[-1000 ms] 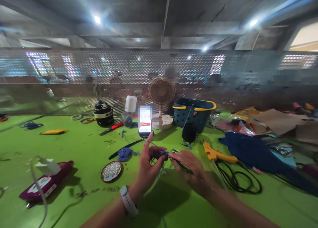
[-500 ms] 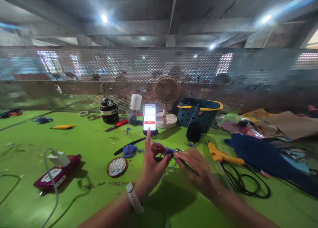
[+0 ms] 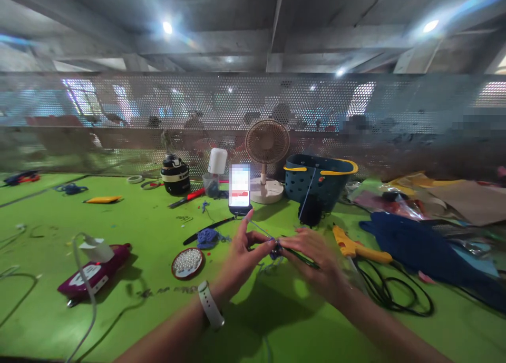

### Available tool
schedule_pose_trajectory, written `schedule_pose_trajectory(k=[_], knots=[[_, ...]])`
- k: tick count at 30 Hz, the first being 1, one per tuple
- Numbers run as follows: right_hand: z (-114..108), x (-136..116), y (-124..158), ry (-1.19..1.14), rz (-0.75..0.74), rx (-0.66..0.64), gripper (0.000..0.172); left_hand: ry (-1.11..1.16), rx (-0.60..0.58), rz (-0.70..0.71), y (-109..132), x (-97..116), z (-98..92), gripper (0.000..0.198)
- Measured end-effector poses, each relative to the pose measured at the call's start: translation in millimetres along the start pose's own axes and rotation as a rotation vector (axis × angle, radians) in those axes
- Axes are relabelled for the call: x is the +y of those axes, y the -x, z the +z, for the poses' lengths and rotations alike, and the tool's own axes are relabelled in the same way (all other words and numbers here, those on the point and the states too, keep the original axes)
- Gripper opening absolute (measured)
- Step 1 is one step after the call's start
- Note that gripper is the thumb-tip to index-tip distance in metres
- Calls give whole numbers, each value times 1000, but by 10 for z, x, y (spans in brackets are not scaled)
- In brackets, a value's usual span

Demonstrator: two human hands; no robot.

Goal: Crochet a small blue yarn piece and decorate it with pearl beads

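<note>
My left hand pinches a small blue crochet piece between thumb and fingers, with its forefinger raised and a blue yarn strand over it. My right hand is closed on a thin dark crochet hook whose tip meets the piece. Both hands hover over the green table, just in front of an upright phone with a lit screen. The yarn runs back toward a dark yarn ball beside a blue basket.
A dish of white beads and a blue crochet scrap lie left of my hands. A yellow glue gun with black cord lies to the right, near blue fabric. A small fan, a purple case and a perforated screen stand behind.
My hands have drawn closer together around the crochet piece, and my left forefinger has tilted lower. The view has shifted slightly.
</note>
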State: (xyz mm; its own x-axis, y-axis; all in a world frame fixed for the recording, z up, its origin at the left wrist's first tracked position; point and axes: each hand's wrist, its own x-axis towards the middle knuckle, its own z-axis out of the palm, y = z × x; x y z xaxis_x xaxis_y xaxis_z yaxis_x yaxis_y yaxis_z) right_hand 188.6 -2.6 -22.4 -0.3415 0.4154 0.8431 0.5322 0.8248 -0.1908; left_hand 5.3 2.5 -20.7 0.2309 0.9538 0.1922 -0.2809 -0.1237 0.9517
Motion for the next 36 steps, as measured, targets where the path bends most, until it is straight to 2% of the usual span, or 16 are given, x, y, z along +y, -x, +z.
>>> schedule_pose_trajectory(k=[6, 12, 17, 21, 24, 36], knots=[[-8, 8, 0, -45, -17, -40, 14, -46, 27, -15, -42, -1, 11, 77], [40, 32, 38, -79, 34, 47, 15, -40, 23, 16, -50, -28, 8, 76], [53, 7, 67, -144, 209, 86, 13, -129, 35, 101, -39, -40, 15, 73], [35, -57, 54, -196, 326, 106, 11, -301, 31, 225, -26, -38, 18, 73], [33, -65, 49, -189, 281, 126, 10, -374, 39, 258, -15, -32, 20, 76], [44, -58, 40, -22, 75, 62, 14, -374, 64, 236, 46, -67, 84, 83]])
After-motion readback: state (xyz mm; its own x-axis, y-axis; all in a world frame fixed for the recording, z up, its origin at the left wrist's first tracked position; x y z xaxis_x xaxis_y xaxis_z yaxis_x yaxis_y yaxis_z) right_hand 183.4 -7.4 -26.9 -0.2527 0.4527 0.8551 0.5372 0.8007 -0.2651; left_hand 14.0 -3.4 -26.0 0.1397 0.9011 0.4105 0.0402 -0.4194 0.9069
